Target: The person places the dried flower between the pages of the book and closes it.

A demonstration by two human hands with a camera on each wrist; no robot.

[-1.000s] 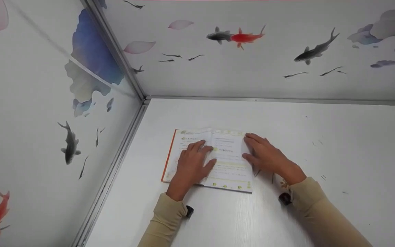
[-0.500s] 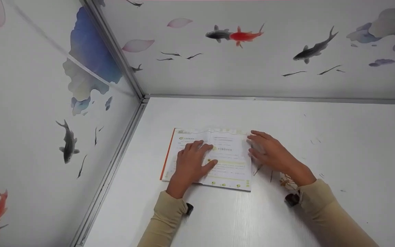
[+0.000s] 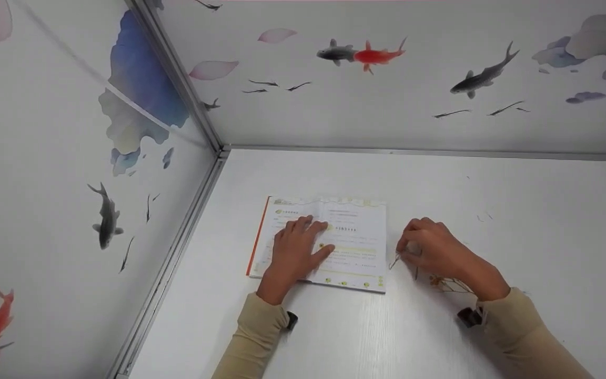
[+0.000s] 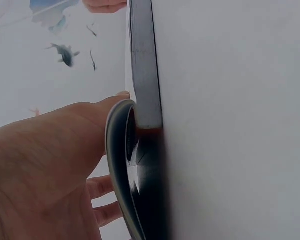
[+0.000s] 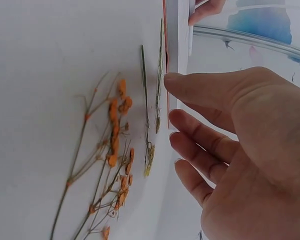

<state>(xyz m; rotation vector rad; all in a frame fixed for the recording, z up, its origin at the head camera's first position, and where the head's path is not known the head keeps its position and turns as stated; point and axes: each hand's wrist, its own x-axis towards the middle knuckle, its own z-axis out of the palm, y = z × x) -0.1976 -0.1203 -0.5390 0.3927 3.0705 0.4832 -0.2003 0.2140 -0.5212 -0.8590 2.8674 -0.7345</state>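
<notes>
An open book (image 3: pixel 355 268) with printed pages and an orange left edge lies on the white table. My left hand (image 3: pixel 295 247) rests across its pages, fingers spread; in the left wrist view a curved dark cover (image 4: pixel 121 150) shows beside the palm. To the right of the book, my right hand (image 3: pixel 434 247) is low over two thin dried flower stems, fingers bent. In the right wrist view the thumb and fingertips are apart, close beside the nearer green stem (image 5: pixel 160 65). The other stem (image 5: pixel 144 85) has a small yellowish head.
Dried orange flowers (image 5: pixel 115 130) on branching stems lie on the table (image 3: pixel 366 337) under the right wrist. Grey-framed panels printed with fish stand behind and to the left. A few dark flecks mark the table at right.
The right hand has left the book's right edge and moved right and toward the body, its fingers bending over the stems. The left hand has stayed on the pages.
</notes>
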